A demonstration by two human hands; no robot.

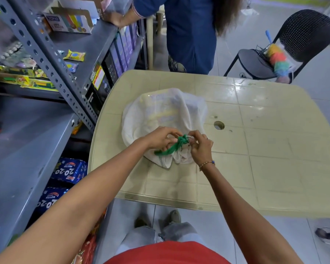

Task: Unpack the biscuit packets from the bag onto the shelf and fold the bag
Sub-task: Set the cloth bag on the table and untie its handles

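A white mesh bag (160,111) lies bulging on the beige plastic table (265,149), with packets showing faintly through the cloth. Its neck is gathered at the near end and tied with a green drawstring (171,147). My left hand (158,138) pinches the green string at the knot from the left. My right hand (198,143) grips the knot and the bunched neck from the right. The grey metal shelf (27,141) stands at my left, close to the table's edge.
Blue biscuit packets (69,170) lie on a lower shelf level. Yellow packets (74,55) and boxes sit on upper levels. Another person (189,35) stands beyond the table, a hand on the shelf. A black chair (274,60) holds a coloured duster. The table has a small hole (219,125).
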